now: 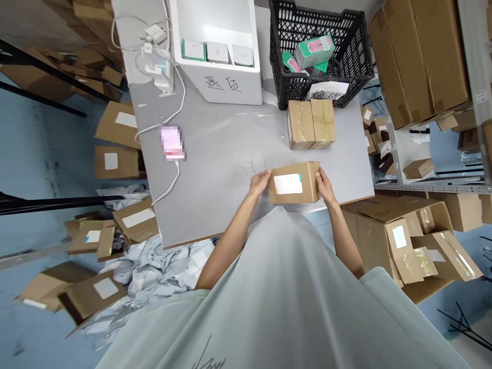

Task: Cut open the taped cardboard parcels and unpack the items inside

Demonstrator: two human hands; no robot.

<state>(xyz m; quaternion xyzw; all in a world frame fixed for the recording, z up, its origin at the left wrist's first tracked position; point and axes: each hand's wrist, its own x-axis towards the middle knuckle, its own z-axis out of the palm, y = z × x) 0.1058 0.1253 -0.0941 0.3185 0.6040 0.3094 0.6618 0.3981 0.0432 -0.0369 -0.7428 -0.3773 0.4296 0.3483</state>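
- at the near edge of the grey table [215, 174], just beyond the shirt [292, 266]: carton [306, 182], 1 box, long axis roughly 9-to-3.
- left hand [260, 184] on its 9 o'clock end, right hand [325, 187] on its 3 o'clock end. neither is nearer; the carton lies directly between them.
- grip: both clamped on the carton by its ends. can't tell if it's resting or lifted slightly.
- carton: plain brown cardboard, squared corners, flat white label [288, 184] on the upward face.
- just off it toward 12-to-1: 2 taped cartons [302, 125], side by side, shiny tape.
- past those: black crate [284, 87], lattice plastic, green-and-pink boxes inside.
- toward 11: white bin [230, 86], smooth walls, handwritten marks.
- table top: matte, faintly creased.
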